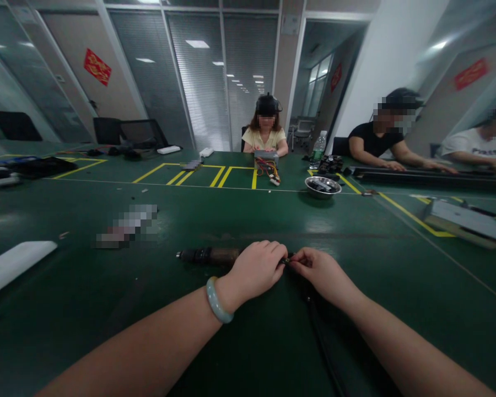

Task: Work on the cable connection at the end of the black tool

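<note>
A dark electric screwdriver (215, 256) lies across the green table, its metal tip pointing left. My left hand (258, 270), with a pale jade bangle (218, 300) on the wrist, is closed around the tool's rear end. Close against it, my right hand (320, 270) is closed in a pinch at a small dark connector (287, 260) at that end. The fingers hide most of the connector, so I cannot tell whether it is joined to the tool. Below the right hand, a black cable (320, 336) runs toward the table's near edge.
On the green table (248, 215) stand a metal bowl (323, 187) of dark parts and a water bottle (317, 150). A grey box with coloured wires (268, 165) lies before a person opposite. Other people work at the right. A white long object (16, 264) lies at left.
</note>
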Demonstrator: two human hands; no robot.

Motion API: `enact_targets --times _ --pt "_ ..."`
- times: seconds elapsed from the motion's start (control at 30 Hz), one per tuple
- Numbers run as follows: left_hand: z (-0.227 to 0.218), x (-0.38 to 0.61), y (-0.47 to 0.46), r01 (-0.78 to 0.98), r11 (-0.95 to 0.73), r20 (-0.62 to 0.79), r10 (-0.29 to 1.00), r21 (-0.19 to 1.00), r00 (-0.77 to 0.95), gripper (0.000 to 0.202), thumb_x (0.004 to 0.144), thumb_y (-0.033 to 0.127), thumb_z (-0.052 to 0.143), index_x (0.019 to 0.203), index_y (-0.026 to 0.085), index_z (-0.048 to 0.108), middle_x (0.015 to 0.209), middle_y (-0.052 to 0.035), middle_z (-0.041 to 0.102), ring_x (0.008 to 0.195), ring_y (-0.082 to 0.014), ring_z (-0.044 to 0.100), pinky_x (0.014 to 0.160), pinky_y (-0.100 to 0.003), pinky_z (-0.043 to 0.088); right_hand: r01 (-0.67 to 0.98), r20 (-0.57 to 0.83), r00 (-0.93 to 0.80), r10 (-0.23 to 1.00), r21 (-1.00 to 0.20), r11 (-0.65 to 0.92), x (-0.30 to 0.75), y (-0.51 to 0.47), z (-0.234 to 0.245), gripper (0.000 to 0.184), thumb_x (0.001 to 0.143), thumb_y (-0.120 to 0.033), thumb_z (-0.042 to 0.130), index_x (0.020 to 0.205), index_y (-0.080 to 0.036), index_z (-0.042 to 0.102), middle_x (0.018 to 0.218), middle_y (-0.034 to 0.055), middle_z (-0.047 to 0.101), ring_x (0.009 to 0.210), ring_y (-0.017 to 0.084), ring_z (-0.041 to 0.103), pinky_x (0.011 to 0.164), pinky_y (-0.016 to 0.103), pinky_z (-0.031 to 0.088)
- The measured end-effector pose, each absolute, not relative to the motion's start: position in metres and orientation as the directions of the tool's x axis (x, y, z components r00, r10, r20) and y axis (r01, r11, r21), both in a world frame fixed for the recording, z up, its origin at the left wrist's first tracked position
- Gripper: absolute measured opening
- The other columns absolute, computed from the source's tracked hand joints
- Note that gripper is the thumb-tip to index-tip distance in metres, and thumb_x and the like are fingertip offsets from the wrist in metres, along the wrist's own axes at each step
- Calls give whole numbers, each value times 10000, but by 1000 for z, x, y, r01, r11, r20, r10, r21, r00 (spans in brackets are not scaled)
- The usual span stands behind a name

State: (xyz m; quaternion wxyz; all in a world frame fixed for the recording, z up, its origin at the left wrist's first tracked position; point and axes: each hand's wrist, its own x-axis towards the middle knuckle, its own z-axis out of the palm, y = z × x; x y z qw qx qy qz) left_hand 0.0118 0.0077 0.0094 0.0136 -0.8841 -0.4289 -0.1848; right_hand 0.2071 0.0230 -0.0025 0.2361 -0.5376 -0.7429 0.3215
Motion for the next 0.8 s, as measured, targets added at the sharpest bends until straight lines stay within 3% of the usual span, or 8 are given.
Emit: enact_targets --times 0.53,0.67,0.8 --pt "6 13 13 745 -657 338 732 119 591 102 879 190 563 980 210 567 946 -18 590 897 -194 555 790 -330 431 614 66 -324 944 -744 263 208 26 -9 101 840 -288 603 833 -203 657 773 -9 680 691 128 601 598 224 392" --pt "5 13 15 749 -653 340 734 113 588 52 883 209 576 934 210 579 923 -11 590 881 -193 554 770 -331 426 604 49 -305 951 -762 233 207 26 -12 81 824 -262 620 879 -205 636 776 -12 674 685 125 599 593 223 395" --pt "3 13 15 743 -658 352 728 119 589 45 888 214 574 931 211 585 919 -7 593 873 -192 554 766 -334 423 597 52 -279 959 -773 216 208 27 -14 209 803 -233 643 1002 -221 581 740 -33 650 642 118 579 565 221 374"
